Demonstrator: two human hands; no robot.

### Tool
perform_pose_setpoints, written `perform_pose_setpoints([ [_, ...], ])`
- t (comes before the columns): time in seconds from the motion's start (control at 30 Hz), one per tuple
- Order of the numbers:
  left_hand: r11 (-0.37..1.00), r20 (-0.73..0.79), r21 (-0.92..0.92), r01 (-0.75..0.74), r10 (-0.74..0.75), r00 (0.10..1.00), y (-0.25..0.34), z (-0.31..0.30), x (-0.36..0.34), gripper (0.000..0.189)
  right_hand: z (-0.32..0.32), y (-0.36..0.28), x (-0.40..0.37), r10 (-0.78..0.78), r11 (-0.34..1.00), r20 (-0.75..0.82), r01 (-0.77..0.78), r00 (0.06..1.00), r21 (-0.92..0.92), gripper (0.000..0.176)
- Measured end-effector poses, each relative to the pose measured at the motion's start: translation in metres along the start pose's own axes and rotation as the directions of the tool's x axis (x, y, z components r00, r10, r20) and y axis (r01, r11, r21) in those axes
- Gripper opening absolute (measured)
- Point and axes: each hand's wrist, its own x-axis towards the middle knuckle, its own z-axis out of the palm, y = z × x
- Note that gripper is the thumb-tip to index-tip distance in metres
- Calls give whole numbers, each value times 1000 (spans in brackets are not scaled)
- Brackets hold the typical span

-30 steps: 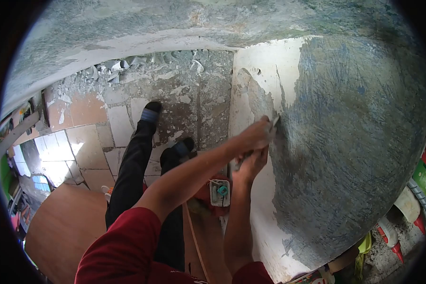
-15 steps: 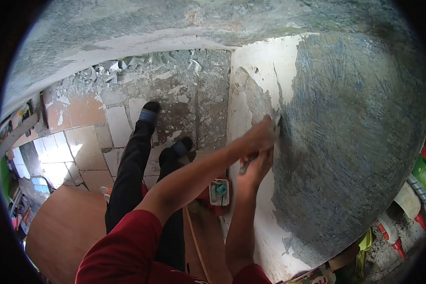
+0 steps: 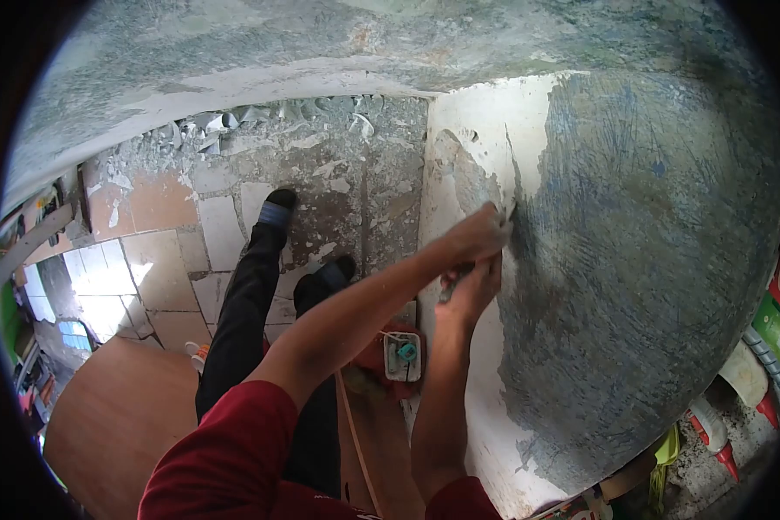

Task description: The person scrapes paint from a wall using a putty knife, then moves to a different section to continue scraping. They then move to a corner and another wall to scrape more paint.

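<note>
Person stands tight to the wall (image 3: 641,260), both hands on a scraper (image 3: 506,215). Left hand (image 3: 475,236) is closed over the blade end, pressing it onto the wall right where the white coat (image 3: 485,130) meets the bare grey-blue surface. Right hand (image 3: 470,293) sits just below, fingers wrapped round the handle. Most of the tool is hidden under the hands. Step looks like mid-scrape, lifting the white layer. Plenty of white is left along the corner strip and lower down. Next stroke probably calls for a low blade angle and a firm two-handed push under the coat's edge. Flakes (image 3: 225,121) lie on the tiled floor (image 3: 156,260) at the wall's foot. Red box (image 3: 400,355) sits by the feet.
</note>
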Motion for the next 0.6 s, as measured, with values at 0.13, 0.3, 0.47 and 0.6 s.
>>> perform_pose_setpoints([
  [0.13, 998, 29, 15, -58, 58, 998, 7, 13, -11, 45, -9, -10, -15, 18, 999, -20, -17, 1000, 45, 20],
  [0.3, 983, 72, -74, 168, -163, 984, 21, -21, 8, 43, 8, -10, 11, 28, 999, 14, -28, 1000, 41, 19],
  [0.47, 999, -1, 5, -54, 54, 999, 0, 17, -8, 44, -5, -10, -13, 18, 1000, -13, -18, 1000, 15, 20],
  [0.6, 989, 21, -115, 92, -90, 996, -5, 3, 13, 44, 6, -4, 18, 16, 999, 24, -15, 1000, -36, 25],
])
